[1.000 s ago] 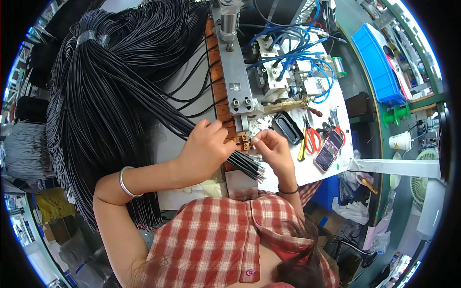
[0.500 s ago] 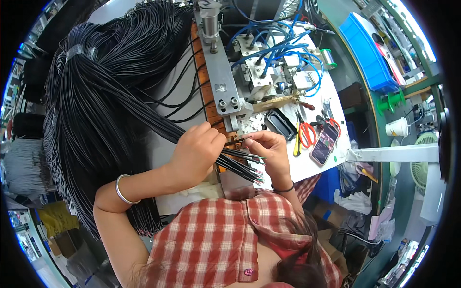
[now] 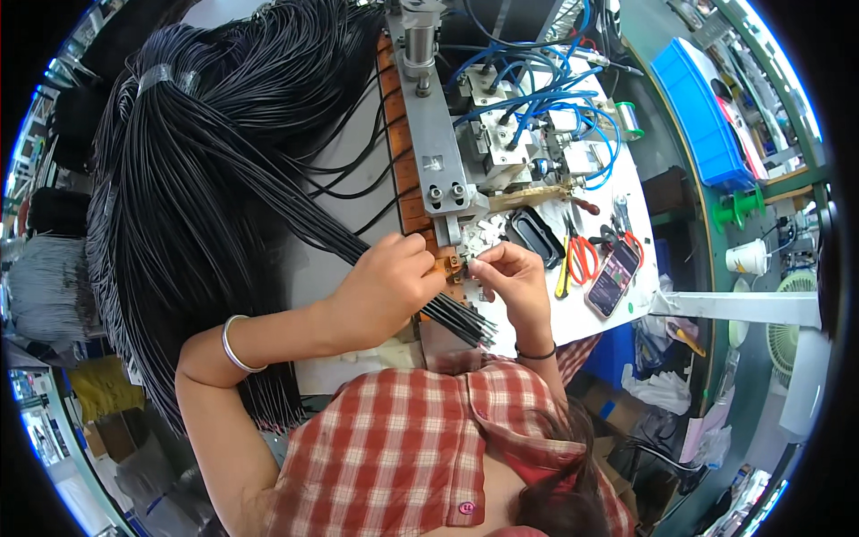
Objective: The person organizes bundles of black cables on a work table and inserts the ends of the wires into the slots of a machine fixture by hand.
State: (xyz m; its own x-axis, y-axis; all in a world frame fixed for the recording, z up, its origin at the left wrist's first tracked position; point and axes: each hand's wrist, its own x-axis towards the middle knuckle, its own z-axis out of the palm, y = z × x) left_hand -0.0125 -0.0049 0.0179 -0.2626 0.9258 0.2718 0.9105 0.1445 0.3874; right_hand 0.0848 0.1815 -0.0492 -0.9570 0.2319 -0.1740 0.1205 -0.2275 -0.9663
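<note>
from my remote seat i take the orange rail (image 3: 407, 170) as my landmark, its long axis running away from the wearer's body. the biggest thing is the black cable mass (image 3: 183, 188), heaped left of the rail. the steel bar (image 3: 428, 134) of a machine sits along the rail's right edge. out of the mass comes the black wire strand (image 3: 458, 316), and this is the relation i watch: it lies slantwise, from far left of the rail to near right, crossing the rail's near end beneath the left hand (image 3: 396, 276), so that hand is the nearer one. i see its fingers curled in narrow, knuckles up, just beside the rail's near end; whether they grip the strand or only cover it, i cannot tell. the right hand (image 3: 517, 282) is right of the rail, facing the other hand, thumb and index drawn close together; i cannot tell whether anything is between them. the wire ends (image 3: 488, 333) fan out right of the rail, on its body side, apart from the right fingertips. smallest, a little orange block (image 3: 454, 266) sits at the rail's near end, between the two hands.
</note>
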